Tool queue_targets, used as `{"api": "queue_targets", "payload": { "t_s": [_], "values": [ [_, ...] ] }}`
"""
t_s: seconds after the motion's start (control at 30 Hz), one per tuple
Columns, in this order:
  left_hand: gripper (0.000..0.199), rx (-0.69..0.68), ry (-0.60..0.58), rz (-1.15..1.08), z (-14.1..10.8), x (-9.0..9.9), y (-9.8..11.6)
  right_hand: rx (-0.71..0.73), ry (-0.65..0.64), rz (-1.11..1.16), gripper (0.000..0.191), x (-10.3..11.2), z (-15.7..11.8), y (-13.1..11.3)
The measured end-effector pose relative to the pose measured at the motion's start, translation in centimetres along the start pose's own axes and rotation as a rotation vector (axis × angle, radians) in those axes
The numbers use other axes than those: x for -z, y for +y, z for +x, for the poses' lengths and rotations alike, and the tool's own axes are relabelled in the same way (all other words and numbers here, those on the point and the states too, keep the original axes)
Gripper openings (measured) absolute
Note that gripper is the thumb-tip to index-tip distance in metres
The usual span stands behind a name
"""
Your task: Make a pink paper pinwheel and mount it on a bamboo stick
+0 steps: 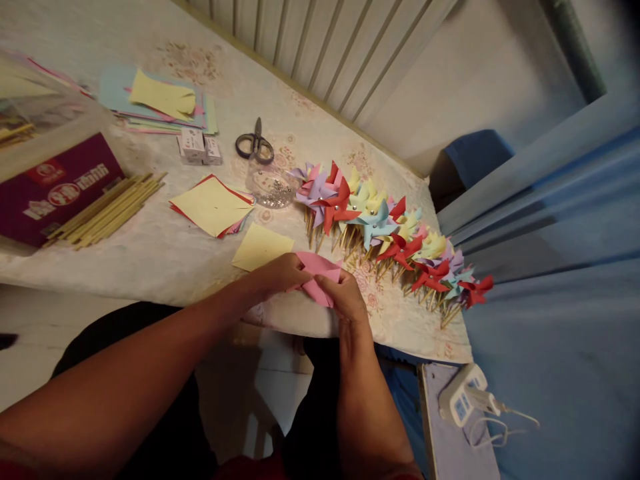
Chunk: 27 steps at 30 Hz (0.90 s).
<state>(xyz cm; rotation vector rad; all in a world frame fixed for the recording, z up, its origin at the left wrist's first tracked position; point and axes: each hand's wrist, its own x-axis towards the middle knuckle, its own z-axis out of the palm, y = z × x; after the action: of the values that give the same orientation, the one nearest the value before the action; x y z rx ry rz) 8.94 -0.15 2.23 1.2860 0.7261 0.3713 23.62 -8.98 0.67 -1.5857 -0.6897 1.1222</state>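
Observation:
A pink paper piece is held between my two hands just above the table's front edge. My left hand grips its left side, fingers closed. On the opposite side my right hand pinches it with the thumb on top. The paper looks partly folded or curled; the fingertips beneath it are hidden. Beside my left hand lies a yellow paper square. Farther left is a stack of paper squares, yellow on top. Finished paper pinwheels on sticks lie in a long row to the right of my hands.
Behind the stack are a clear dish of small metal pins, black scissors and small white boxes. Wooden sticks lie by a purple-labelled box at left. Coloured paper sheets sit behind. A power strip is at lower right.

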Motion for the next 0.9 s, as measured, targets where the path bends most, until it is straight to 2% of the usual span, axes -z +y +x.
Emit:
{"api": "queue_targets", "payload": {
  "t_s": [0.13,0.23,0.43,0.5,0.6,0.8,0.9],
  "values": [
    [0.028,0.016,0.063,0.099,-0.2,0.1,0.4,0.018,-0.008,-0.094,0.024,0.2,0.2,0.0],
    [0.027,0.013,0.065,0.070,-0.2,0.0,0.3,0.013,-0.019,-0.084,0.022,0.0,0.1,-0.2],
    [0.016,0.052,-0.011,-0.278,0.3,-0.2,-0.7,0.059,0.099,0.141,0.030,-0.8,0.7,0.4],
    [0.024,0.073,-0.050,-0.414,0.5,-0.3,-1.4,0.090,0.148,0.222,0.033,-1.1,0.9,0.8],
    [0.038,0.026,-0.079,-0.559,0.6,-0.8,-2.2,0.122,0.203,0.324,0.034,-1.6,1.1,0.9],
    [0.028,-0.081,-0.002,-0.684,0.4,-2.2,-2.6,0.192,0.273,0.429,0.036,-2.8,1.0,0.9],
    [0.024,-0.089,0.057,-0.688,0.5,-2.7,-2.8,0.199,0.307,0.442,0.034,-3.3,0.7,0.9]
  ]
}}
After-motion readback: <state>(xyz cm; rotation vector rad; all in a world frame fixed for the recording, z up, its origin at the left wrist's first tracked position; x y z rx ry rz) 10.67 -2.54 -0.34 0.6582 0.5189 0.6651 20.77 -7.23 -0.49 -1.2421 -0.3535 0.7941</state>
